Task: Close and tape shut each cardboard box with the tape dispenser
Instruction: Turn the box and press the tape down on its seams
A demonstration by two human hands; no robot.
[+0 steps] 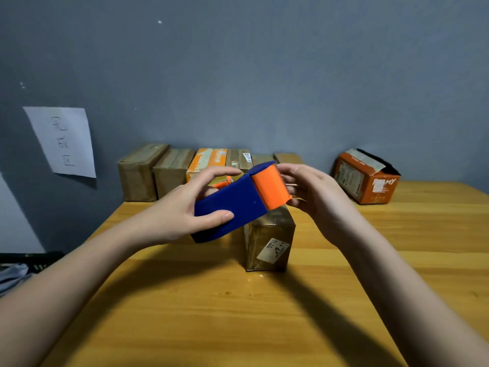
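Note:
My left hand [185,207] grips a blue tape dispenser [235,202] with an orange head, held in the air above the table. My right hand [315,192] is at the orange head's far side, fingers curled at the tape end, though the pinch itself is hidden behind the head. Below the dispenser a small brown cardboard box [268,242] with a white label stands on the wooden table [238,313]; its top is mostly hidden. An orange box [365,178] with open flaps sits at the back right.
A row of several closed boxes [169,173], brown and one orange-and-white, lines the grey wall at the table's back. A paper sheet with handwriting [62,141] hangs on the wall at left. Dark items lie beyond the table's left edge.

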